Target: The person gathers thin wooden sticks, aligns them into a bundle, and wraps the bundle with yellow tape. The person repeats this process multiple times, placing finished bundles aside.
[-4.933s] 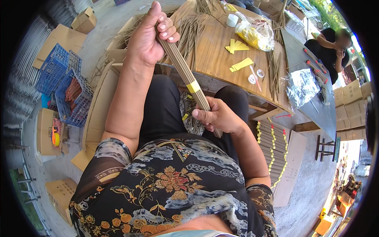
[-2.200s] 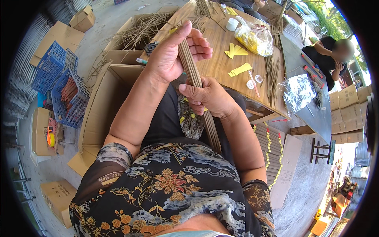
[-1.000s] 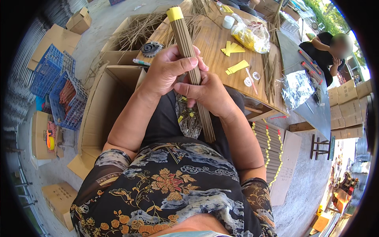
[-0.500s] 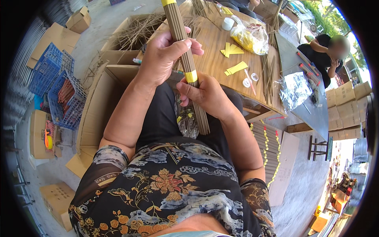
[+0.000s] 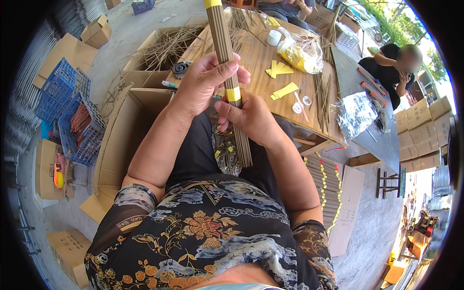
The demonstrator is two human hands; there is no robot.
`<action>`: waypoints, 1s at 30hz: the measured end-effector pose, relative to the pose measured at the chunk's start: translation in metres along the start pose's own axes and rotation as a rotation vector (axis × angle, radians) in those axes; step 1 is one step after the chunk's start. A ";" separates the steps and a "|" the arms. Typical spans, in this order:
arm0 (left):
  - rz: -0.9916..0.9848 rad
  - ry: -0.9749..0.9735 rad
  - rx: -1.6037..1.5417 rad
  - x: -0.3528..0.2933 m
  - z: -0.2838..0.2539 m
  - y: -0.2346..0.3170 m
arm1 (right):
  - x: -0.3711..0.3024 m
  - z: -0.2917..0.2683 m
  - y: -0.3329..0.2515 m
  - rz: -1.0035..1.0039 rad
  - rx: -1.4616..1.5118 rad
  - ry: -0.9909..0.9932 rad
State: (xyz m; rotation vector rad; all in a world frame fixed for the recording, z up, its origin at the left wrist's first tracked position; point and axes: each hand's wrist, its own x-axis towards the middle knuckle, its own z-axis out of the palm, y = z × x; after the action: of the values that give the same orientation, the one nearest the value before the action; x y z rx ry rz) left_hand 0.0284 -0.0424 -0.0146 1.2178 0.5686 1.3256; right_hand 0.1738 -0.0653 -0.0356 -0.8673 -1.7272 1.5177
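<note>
A long bundle of thin brown incense sticks (image 5: 223,42) slants in front of me, its lower end over my lap. One yellow paper band (image 5: 233,94) wraps it between my hands, and another (image 5: 211,3) shows at the top edge of the view. My left hand (image 5: 210,77) is closed round the bundle above the middle band, thumb across its front. Just below that band my right hand (image 5: 246,113) grips it, with the thumb beside the sticks. Loose yellow paper strips (image 5: 284,90) lie on the wooden table (image 5: 256,53) beyond.
On the table are a clear bag of yellow strips (image 5: 300,52), a white jar (image 5: 274,37) and loose sticks (image 5: 323,99). An open carton (image 5: 113,140) stands at my left, with blue crates (image 5: 79,128) past it. Finished bundles (image 5: 325,186) lie lower right. A person (image 5: 386,67) sits far right.
My left hand has slid down the bundle, nearer the middle yellow band. The bundle's lower end has shifted slightly left. My view has tilted a little, showing more of the table's far side.
</note>
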 end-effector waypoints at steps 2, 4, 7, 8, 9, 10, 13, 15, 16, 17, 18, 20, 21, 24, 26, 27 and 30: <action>-0.058 -0.052 -0.050 0.000 -0.004 0.001 | 0.002 0.001 0.002 -0.039 0.058 0.012; 0.109 -0.065 -0.028 0.007 -0.009 0.002 | -0.001 0.002 0.006 0.018 0.100 -0.025; 0.101 -0.011 -0.015 0.016 -0.024 0.014 | -0.011 0.000 0.009 0.166 0.184 -0.100; 0.100 -0.015 -0.035 0.015 -0.021 0.014 | -0.011 0.001 0.008 0.149 0.216 -0.110; 0.099 -0.020 -0.055 0.013 -0.016 0.013 | -0.011 0.002 0.007 0.131 0.247 -0.119; 0.098 -0.027 -0.075 0.011 -0.012 0.012 | -0.011 0.003 0.006 0.112 0.278 -0.127; -0.090 -0.136 -0.085 -0.006 0.000 -0.005 | -0.003 0.010 0.003 -0.098 0.313 -0.070; -0.123 -0.104 -0.132 -0.007 0.007 -0.006 | -0.006 0.003 0.017 -0.066 0.013 -0.066; -0.093 -0.090 -0.068 -0.004 0.005 0.002 | -0.009 0.000 0.021 -0.049 -0.137 -0.065; -0.083 -0.053 0.094 0.001 -0.003 0.007 | -0.016 0.000 0.018 -0.087 -0.374 -0.029; -0.071 -0.013 0.258 0.005 -0.010 0.012 | -0.022 0.004 0.012 -0.177 -0.471 0.087; -0.026 0.082 0.823 0.005 -0.011 0.016 | -0.034 0.010 -0.003 -0.360 -0.660 0.325; 0.031 0.076 1.129 0.004 -0.011 0.014 | -0.037 0.010 -0.013 -0.474 -0.836 0.415; 0.213 -0.116 1.527 -0.002 -0.010 0.003 | -0.023 0.007 -0.026 -0.686 -1.196 0.550; 0.340 -0.226 1.575 -0.011 0.001 -0.001 | -0.010 0.003 -0.021 -0.674 -1.386 0.580; 0.321 -0.294 1.677 -0.014 0.004 0.000 | -0.005 0.001 -0.019 -0.563 -1.432 0.539; 0.418 -0.364 1.875 -0.018 0.008 0.007 | 0.000 -0.007 -0.015 -0.368 -1.387 0.419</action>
State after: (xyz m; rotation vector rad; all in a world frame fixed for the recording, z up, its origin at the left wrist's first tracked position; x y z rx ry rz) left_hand 0.0281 -0.0626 -0.0113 3.0987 1.4124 0.5131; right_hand 0.1783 -0.0630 -0.0202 -1.2340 -2.2867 -0.2993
